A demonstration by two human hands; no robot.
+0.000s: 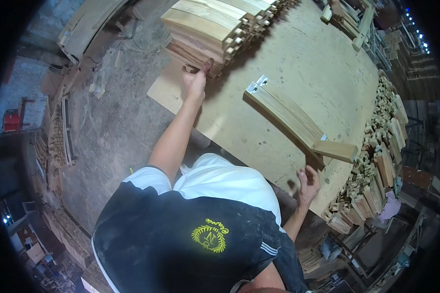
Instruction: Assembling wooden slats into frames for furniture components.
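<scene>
My left hand (195,82) reaches forward to the near end of a tall stack of wooden pieces (200,22). Its fingers and thumb close around the end of a wooden piece (188,54) low in that stack. Notched ends stick out along the stack's right side. To the right, two long wooden bars (283,117) lie side by side on the board table, with pale cut ends. A shorter wooden piece (335,150) rests across their near end. Just short of that end is my right hand (308,185), fingers loosely bent and apart, holding nothing that shows.
The pale board table (230,132) has its near edge at my waist. A long heap of wooden pieces (376,171) lines its right side, with a pink cloth (390,206) beside it. More timber (347,22) lies at the far right. Concrete floor (107,117) stretches to the left.
</scene>
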